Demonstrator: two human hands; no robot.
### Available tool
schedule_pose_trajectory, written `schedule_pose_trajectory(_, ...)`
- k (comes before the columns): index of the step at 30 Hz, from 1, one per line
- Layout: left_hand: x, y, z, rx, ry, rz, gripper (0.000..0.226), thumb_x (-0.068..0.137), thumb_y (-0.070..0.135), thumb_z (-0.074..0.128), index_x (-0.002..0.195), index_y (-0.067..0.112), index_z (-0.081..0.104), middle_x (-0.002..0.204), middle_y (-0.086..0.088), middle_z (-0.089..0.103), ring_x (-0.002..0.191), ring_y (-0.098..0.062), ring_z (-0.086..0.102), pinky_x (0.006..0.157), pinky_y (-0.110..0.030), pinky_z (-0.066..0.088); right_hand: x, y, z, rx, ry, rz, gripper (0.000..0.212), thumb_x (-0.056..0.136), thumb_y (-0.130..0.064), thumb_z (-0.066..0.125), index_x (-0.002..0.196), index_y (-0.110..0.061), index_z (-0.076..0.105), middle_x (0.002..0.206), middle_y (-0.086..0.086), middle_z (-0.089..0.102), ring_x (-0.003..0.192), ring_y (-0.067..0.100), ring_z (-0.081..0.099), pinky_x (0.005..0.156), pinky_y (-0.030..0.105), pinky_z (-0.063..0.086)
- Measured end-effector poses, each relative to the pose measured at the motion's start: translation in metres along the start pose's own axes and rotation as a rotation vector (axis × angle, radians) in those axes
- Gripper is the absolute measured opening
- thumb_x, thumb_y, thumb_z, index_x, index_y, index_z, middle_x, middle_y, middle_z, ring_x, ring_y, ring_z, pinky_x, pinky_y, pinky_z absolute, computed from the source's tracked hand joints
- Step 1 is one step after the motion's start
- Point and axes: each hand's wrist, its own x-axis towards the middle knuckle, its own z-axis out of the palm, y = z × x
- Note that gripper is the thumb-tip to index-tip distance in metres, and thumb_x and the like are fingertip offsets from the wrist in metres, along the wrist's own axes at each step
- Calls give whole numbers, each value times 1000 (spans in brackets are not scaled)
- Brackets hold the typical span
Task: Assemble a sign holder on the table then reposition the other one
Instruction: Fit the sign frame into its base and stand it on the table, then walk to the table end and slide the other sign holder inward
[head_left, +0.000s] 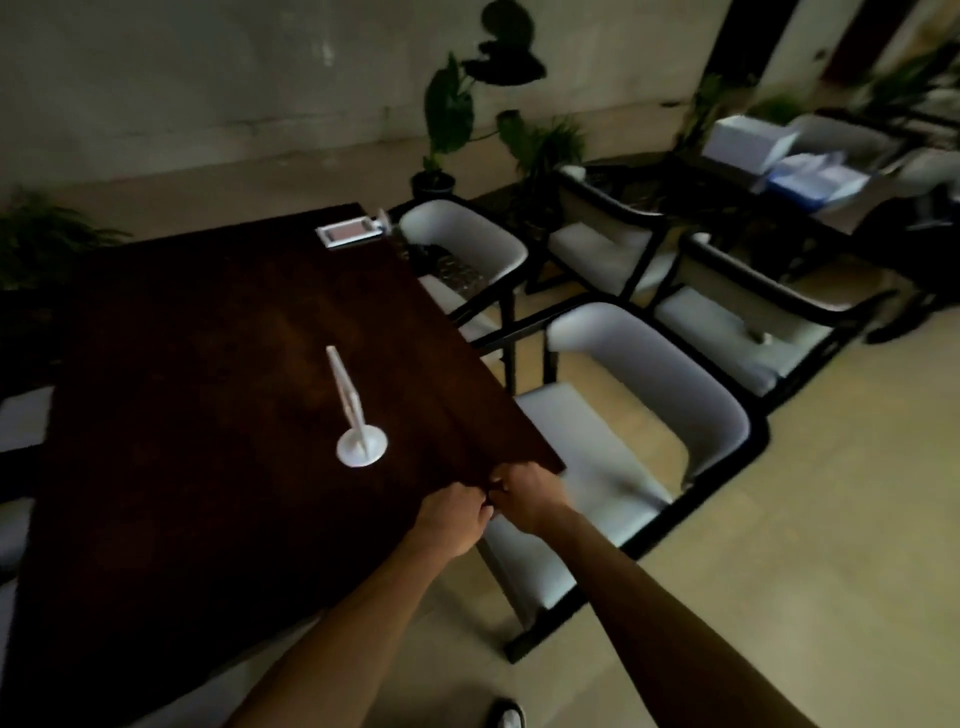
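A white sign holder (353, 415) stands upright on its round base near the middle of the dark brown table (208, 364), seen edge-on. A second sign holder (349, 233) lies flat at the table's far right corner, its base sticking past the edge. My left hand (454, 514) and my right hand (524, 499) meet fingertip to fingertip at the table's near right corner, fingers curled. Whether they pinch something small there is hidden by the dim light and blur.
White cushioned chairs with black frames (639, 415) stand along the table's right side, with more behind (753, 317). Potted plants (452, 119) line the far wall. Another table with white boxes (753, 140) is at the far right. My shoe (506, 717) shows on the beige floor.
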Motion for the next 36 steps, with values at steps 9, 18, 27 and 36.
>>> schedule_pose_trajectory(9,32,173,41,218,-5,365,27,98,25,39,108,10,59,108,-11,67,100,-26,64,81,-38,52,-90,163,-44,92,100,307,34,91,-27,51,123,-20,56,126,6,62,114,26,59,93,36,50)
schedule_pose_trajectory(18,84,361,72,292,-106,408,26,95,16,41,107,6,62,109,-17,68,101,-35,64,83,-40,53,-159,344,-86,235,129,428,30,88,-19,49,115,-14,62,114,14,68,104,31,63,84,35,52)
schedule_pose_trajectory(27,153,482,86,286,-119,404,25,96,16,39,109,5,59,112,-15,65,101,-31,63,83,-39,51,-155,468,-145,255,199,475,33,93,-23,48,123,-13,57,111,8,70,104,25,63,84,30,49)
schedule_pose_trajectory(36,270,565,93,212,-98,456,25,96,18,42,113,10,59,112,-13,67,100,-29,65,80,-38,52,-78,558,-202,202,229,441,31,91,-19,49,120,-17,59,121,9,66,109,27,61,81,32,50)
